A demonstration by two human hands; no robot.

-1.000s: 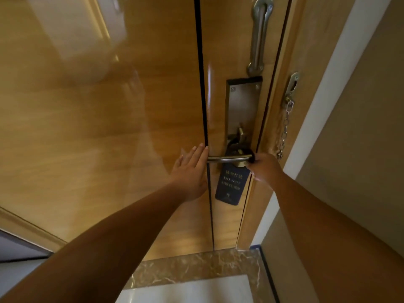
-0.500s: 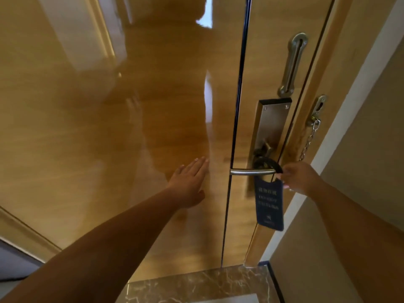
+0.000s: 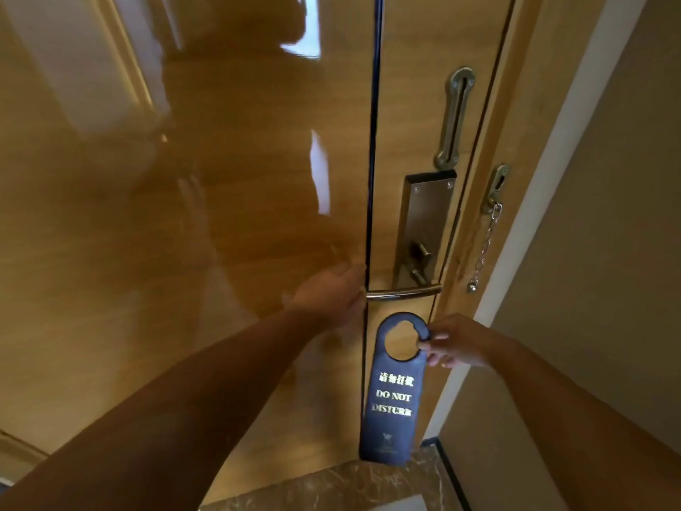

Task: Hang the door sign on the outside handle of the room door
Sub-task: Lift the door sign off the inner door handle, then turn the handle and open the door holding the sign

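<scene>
Two bare arms reach in from the bottom toward a glossy wooden door (image 3: pixel 221 234), and the sheen on it is strong enough to throw blurry reflections across the whole left side. Left hand (image 3: pixel 329 296) sits at the free end of the lever handle (image 3: pixel 403 291), fingers curled over the tip, so it's closed on the handle end, though motion blur makes the exact grip hard to read. A dark vertical groove (image 3: pixel 373 142) runs down the door right there. Just below the handle hangs the door sign (image 3: pixel 390 400), dark blue with gold "DO NOT DISTURB" lettering and a line of Chinese characters above it. It isn't on the handle: the hook hole at the top is empty and sits under the lever, clear of it. Right hand (image 3: pixel 451 343) pinches the sign at the open edge of that hook, thumb and fingertips clamped on it. Above are the lock plate (image 3: pixel 427 223) with a thumb turn and a slotted chain guard (image 3: pixel 455 119). Further right, a security chain (image 3: pixel 484 245) dangles from the frame beside a beige wall (image 3: pixel 608 215).
</scene>
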